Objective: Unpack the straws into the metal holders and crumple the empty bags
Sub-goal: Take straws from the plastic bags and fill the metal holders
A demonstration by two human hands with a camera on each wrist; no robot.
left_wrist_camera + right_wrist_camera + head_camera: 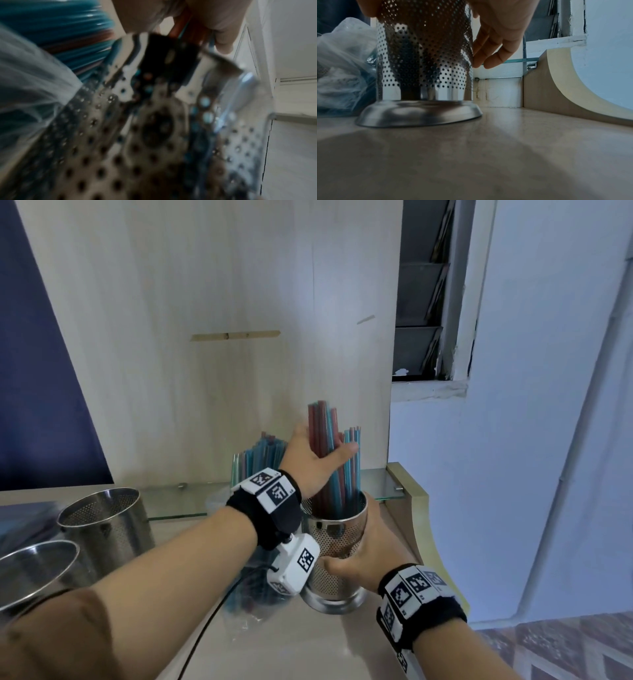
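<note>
My left hand [317, 460] is gripping a bunch of red and blue plastic straws [323, 436] about mid-length, thumb on one side, fingers wrapping the other. The straws' long axis is running near vertical, upper ends sticking out above my hand, lower ends sitting inside the perforated shiny metal cylindrical holder [337, 546]. More blue straws are standing in the same holder just right of my fingers.

My right hand [368, 559] is gripping that holder's wall from the right, thumb across the near side, fingers curving round the far side; the right wrist view is showing the fingers [489, 51] lying against the perforated wall. The holder is standing upright on its flared base on the beige wooden counter [505, 155].

A clear plastic bag [253, 590] with blue and red straws in it is lying on the counter just left of the holder, under my left wrist. Another group of blue straws [260, 458] is standing behind my left wrist; I cannot tell what is holding them. Two more perforated metal holders [106, 522] are standing at the left; their contents are not visible. The left wrist view is too blurred for detail.
</note>
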